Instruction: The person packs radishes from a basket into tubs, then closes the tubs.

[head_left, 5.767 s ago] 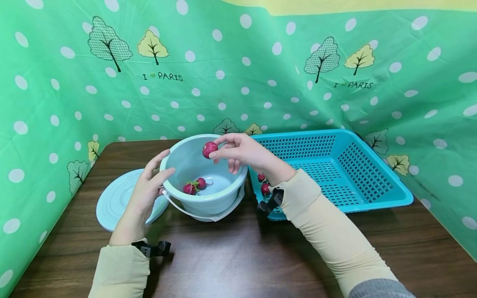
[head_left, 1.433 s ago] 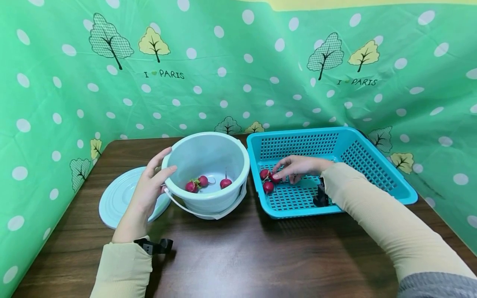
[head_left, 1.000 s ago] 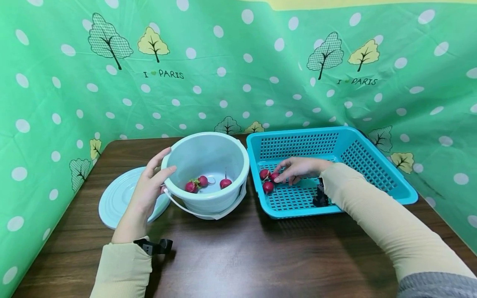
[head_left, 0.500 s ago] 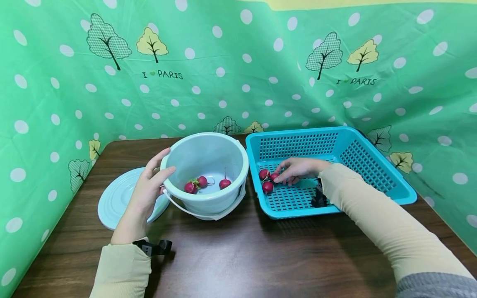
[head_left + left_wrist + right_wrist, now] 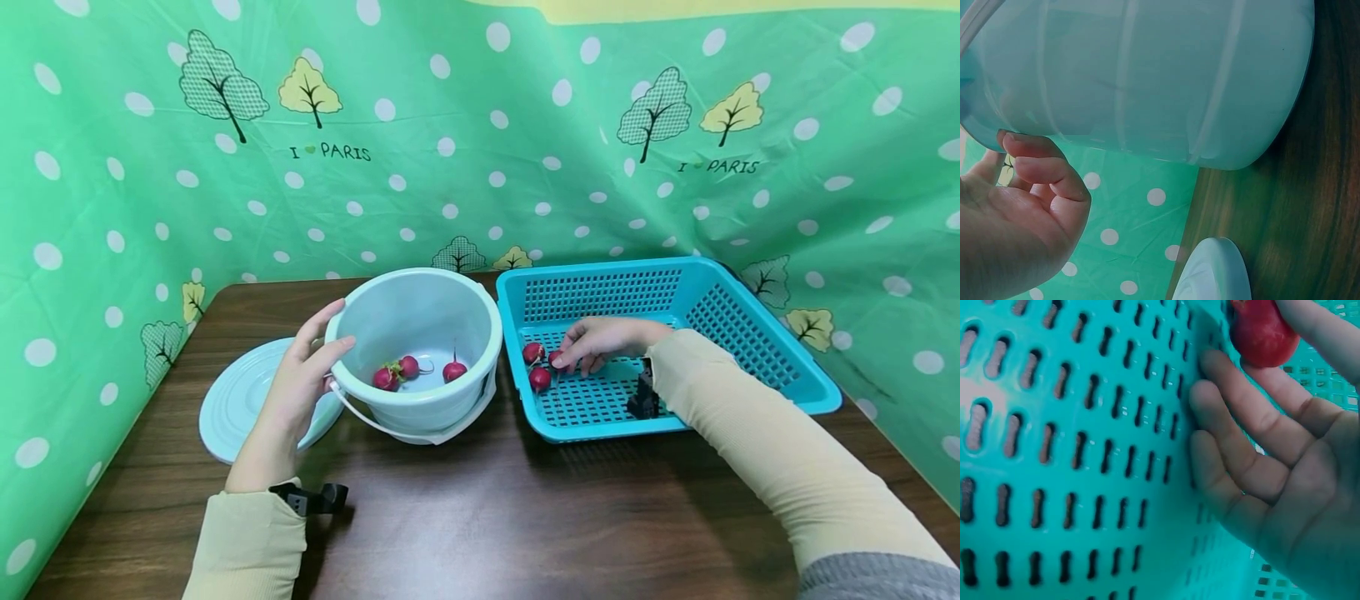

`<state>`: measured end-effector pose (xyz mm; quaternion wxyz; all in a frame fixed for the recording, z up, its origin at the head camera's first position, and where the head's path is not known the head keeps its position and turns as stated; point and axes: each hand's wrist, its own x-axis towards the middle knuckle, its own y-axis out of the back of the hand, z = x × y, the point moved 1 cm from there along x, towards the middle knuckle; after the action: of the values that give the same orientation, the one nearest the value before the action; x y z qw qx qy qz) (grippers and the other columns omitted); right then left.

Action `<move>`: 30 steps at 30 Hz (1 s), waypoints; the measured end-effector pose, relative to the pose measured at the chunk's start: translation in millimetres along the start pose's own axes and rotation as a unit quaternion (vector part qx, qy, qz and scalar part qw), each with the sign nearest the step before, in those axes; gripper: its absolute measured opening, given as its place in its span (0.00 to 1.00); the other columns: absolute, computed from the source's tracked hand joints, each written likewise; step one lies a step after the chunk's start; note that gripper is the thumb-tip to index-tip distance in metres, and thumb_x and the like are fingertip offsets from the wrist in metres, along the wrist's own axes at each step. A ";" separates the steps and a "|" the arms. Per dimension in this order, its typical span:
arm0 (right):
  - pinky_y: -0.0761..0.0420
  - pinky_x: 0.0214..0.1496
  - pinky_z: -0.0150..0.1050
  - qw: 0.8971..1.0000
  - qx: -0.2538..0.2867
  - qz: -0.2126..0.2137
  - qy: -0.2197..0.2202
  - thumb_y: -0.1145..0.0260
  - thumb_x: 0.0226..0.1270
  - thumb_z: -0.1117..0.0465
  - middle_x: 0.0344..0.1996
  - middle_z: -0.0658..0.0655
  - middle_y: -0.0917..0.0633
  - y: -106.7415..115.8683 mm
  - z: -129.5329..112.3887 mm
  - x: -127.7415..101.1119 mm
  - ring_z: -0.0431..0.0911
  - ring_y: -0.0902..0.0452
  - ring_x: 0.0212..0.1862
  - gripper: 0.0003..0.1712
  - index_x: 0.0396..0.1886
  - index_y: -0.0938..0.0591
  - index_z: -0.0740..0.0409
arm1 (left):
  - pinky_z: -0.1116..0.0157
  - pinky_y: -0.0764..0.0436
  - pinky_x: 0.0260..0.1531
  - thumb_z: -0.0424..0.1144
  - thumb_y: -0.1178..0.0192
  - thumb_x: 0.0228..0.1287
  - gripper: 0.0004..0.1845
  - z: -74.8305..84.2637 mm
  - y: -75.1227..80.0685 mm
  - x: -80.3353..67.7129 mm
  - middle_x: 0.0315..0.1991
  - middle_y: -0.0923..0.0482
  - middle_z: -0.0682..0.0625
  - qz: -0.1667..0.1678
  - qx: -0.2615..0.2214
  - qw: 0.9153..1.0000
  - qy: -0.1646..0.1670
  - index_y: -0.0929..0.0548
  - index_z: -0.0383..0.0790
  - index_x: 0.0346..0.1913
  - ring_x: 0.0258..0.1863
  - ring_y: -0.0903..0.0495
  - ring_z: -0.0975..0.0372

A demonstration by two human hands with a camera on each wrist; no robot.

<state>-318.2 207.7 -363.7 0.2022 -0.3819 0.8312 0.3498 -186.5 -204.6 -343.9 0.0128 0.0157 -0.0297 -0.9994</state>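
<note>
Pale blue lid (image 5: 238, 398) on a dark wood-grained table (image 5: 480, 517), tree-printed green cloth (image 5: 465, 100) behind.

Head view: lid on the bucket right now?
No, the lid lies on the table to the left of the bucket, whose top is open.

The left grip (image 5: 295, 367) curls on a forward-reaching left arm (image 5: 243, 542); the right grip (image 5: 603, 338) pinches, right arm (image 5: 780, 450) slanting inward.
</note>
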 end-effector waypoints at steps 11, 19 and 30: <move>0.19 0.56 0.50 0.998 0.018 0.038 0.051 0.32 0.67 0.52 0.43 0.56 0.16 5.0 -12.2 -8.9 0.50 0.15 0.41 0.18 0.46 0.24 0.59 | 0.71 0.23 0.33 0.49 0.43 0.71 0.31 -0.5 -0.1 -0.5 0.69 0.44 0.49 0.003 0.003 1.000 0.004 0.37 0.60 0.75 0.33 0.23 0.68; 0.20 0.58 0.53 0.995 0.019 0.056 0.077 0.32 0.66 0.51 0.45 0.62 0.16 2.1 -21.9 -13.0 0.53 0.16 0.42 0.20 0.48 0.24 0.61 | 0.71 0.23 0.33 0.49 0.43 0.72 0.31 -1.2 -0.1 -0.8 0.69 0.44 0.49 0.004 0.006 1.000 0.003 0.37 0.60 0.75 0.31 0.24 0.69; 0.19 0.56 0.53 0.987 0.040 0.093 0.123 0.32 0.67 0.53 0.43 0.61 0.14 1.0 -32.8 -18.4 0.53 0.16 0.41 0.22 0.51 0.24 0.63 | 0.70 0.23 0.32 0.49 0.43 0.72 0.31 -1.6 -1.6 -0.5 0.68 0.44 0.49 0.004 0.007 1.000 0.001 0.37 0.60 0.75 0.31 0.24 0.68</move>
<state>-309.8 193.1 -330.1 0.0798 -0.3345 0.8951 0.2837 -186.0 -203.1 -345.6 0.0164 0.0169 -0.0372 -0.9990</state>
